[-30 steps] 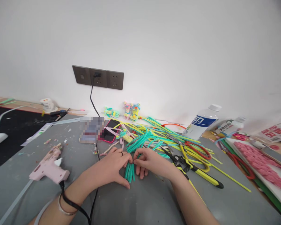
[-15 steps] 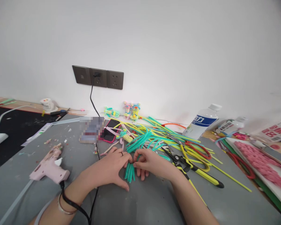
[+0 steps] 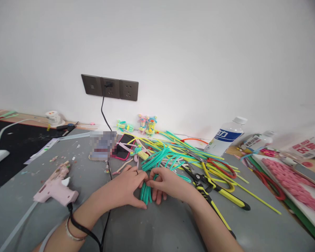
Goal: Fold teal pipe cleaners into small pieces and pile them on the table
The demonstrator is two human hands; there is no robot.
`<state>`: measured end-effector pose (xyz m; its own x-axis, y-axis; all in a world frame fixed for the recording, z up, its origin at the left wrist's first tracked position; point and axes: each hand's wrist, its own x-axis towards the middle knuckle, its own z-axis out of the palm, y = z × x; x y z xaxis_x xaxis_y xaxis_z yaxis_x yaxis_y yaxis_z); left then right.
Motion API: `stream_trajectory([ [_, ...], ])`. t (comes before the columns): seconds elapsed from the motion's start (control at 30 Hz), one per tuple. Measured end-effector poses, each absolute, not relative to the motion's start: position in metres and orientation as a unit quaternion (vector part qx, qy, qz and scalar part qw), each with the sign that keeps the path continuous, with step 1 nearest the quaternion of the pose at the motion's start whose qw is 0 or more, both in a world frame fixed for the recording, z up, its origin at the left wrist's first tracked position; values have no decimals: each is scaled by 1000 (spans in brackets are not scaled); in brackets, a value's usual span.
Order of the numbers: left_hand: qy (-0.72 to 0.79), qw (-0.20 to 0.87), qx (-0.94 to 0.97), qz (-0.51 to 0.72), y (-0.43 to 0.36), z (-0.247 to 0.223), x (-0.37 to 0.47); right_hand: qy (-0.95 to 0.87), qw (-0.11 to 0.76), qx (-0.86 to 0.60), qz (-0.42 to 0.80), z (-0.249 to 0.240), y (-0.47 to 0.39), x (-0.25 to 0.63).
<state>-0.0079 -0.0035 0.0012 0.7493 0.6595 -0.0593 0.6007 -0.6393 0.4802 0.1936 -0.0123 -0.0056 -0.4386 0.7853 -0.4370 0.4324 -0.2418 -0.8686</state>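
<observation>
A small bundle of teal pipe cleaners [image 3: 146,194] lies on the grey table between my hands, its ends pointing toward me. My left hand [image 3: 128,183] closes on it from the left, thumb near the lower ends. From the right, my right hand [image 3: 165,183] pinches the bundle's upper part, its lower fingers curled against the side. Just beyond my fingertips is a larger loose heap of looped teal pipe cleaners [image 3: 160,157]. Yellow-handled pliers [image 3: 207,185] rest to the right of my right hand.
A pink glue gun [image 3: 55,190] lies at left, its black cord running under my left arm. Scissors [image 3: 202,159] lie among yellow pipe cleaners. Farther back are a phone [image 3: 123,147], a water bottle [image 3: 225,136] and small pipe-cleaner figures [image 3: 147,123]. A pink braided piece [image 3: 291,182] sits at right.
My hands stay at the bundle with only slight finger shifts. The left thumb sits a little closer to the bundle's lower ends.
</observation>
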Motion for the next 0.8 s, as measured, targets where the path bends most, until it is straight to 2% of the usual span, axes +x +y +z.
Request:
stream_trajectory([
  [0.6,350,206,912,54,-1,-9,-4,-601,110,-493,619,0,-16,191],
  [0.8,348,230,907,51,0,-10,-4,-579,93,-473,658,1,-15,196],
])
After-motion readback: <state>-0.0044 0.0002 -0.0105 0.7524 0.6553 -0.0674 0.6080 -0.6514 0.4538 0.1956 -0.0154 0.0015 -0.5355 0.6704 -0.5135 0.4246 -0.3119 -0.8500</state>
